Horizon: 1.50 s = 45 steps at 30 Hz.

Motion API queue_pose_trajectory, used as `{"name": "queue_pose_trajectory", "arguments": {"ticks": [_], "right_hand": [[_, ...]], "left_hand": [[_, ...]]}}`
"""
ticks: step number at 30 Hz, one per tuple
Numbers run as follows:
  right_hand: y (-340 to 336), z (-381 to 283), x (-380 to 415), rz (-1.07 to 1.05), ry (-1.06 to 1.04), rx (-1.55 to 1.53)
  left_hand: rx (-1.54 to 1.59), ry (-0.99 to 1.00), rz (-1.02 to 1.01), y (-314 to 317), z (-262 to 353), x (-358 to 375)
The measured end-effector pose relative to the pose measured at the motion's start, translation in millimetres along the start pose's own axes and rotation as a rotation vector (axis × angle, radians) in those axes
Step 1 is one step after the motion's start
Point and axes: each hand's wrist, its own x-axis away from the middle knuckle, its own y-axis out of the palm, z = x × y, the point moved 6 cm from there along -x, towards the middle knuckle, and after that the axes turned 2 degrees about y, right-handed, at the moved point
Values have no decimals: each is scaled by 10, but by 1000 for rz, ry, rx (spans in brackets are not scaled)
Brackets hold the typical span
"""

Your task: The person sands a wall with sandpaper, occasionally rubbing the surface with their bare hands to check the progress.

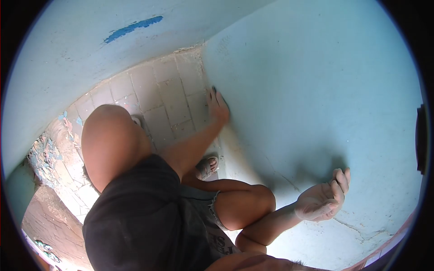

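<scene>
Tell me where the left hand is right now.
In the head view, the left hand is pressed against the pale blue wall near the top centre, just above the tiled floor, a small dark thing under its fingers.

Bare blue wall (316, 90) open to reach, bent knees (113, 140) crowding the tiled floor (167, 99), corner perhaps tight

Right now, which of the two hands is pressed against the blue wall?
The left hand, flat against the wall near the tiled floor; the right hand is palm-up, off it.
</scene>
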Motion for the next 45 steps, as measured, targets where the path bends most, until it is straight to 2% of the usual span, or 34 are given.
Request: {"name": "queue_pose_trajectory", "arguments": {"ticks": [3,6,8,9,11,14,16,19,22,24,27,29,31,34,36,38,39,41,43,44,45], "right_hand": [[117,-11,-47,-74,-68,189],[50,0,-23,-18,-7,34],[68,-42,-28,-14,-78,-33],[71,-60,-43,-4,-86,-36],[155,-84,-81,-113,-126,134],[112,-33,-49,-87,-94,152],[167,-59,-61,-65,-92,105],[147,-72,-64,-40,-106,41],[138,-57,-58,-30,-96,98],[172,-57,-55,-33,-82,173],[209,-24,-32,-9,-28,286],[126,-31,-29,-58,-79,145],[98,-33,-14,-62,-67,115],[105,-42,-12,-58,-58,96],[160,-19,-53,-63,-72,107],[253,12,-67,-94,-80,188],[288,20,-99,-95,-88,180],[332,19,-168,-130,-117,116],[291,2,-158,-97,-72,21],[257,9,-163,-43,-51,-88],[228,21,-155,-67,-42,-129]], "left_hand": [[97,-86,81,56,-26,48],[120,-193,2,-7,158,-343],[53,-288,17,-16,196,-451],[57,-275,21,-12,198,-352],[145,-135,71,54,183,-67],[203,-123,93,114,124,-124],[269,-64,-6,15,228,-519],[301,-215,20,-4,420,-890],[271,-94,-38,3,164,-397],[203,-168,24,133,-144,97],[223,-191,1,60,22,28],[273,112,-18,-42,433,-335],[354,24,-63,-167,934,-745],[332,107,-45,-121,978,-575],[280,119,-60,-19,652,-79],[304,2,-73,15,465,270],[309,3,-63,-18,552,174],[381,-239,-88,-44,823,-113],[485,-5,-136,-193,1346,-661],[484,-6,-141,-170,1404,-736],[433,80,-113,-180,1514,-791]]}}
